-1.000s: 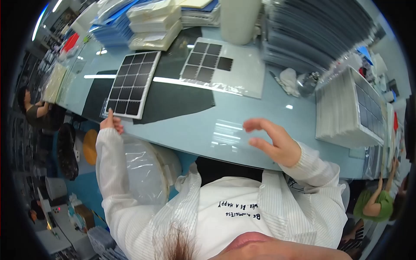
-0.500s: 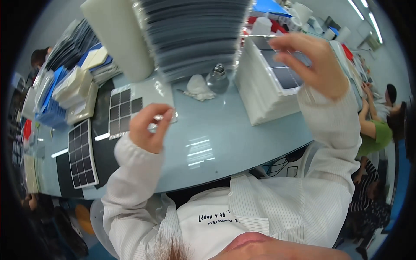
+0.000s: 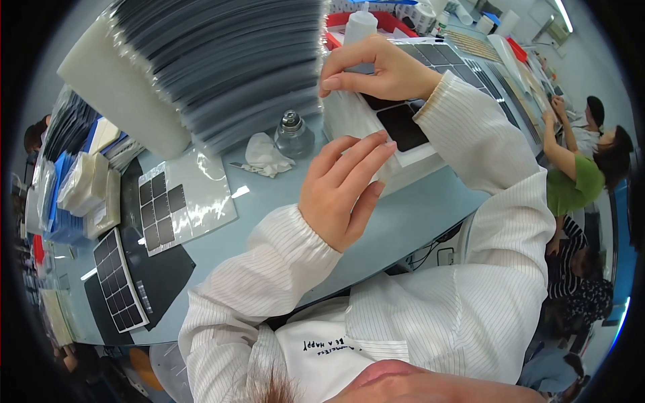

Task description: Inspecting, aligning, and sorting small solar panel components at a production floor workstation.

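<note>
A thick stack of white sheets stands at the right on the pale blue table; dark square patches show on its top sheet. My right hand is over the stack's far left corner, thumb and fingers drawn together in a pinch; what is between the fingertips is hidden. My left hand is open at the stack's near left edge, its fingers stretched out and the fingertips by the dark patches. To the left lies a glossy clear sheet with dark squares at one side. A white-edged panel of dark squares lies beyond it.
A tall pile of dark sheets in clear wrapping rises at the back. Before it stand a glass bottle with a metal top and crumpled white tissue. A white roll stands left. People work at the far right.
My left hand has moved right, from beside the glossy sheet to the stack, and its fingers have straightened. My right hand has shifted left to the stack's far corner. The view has turned.
</note>
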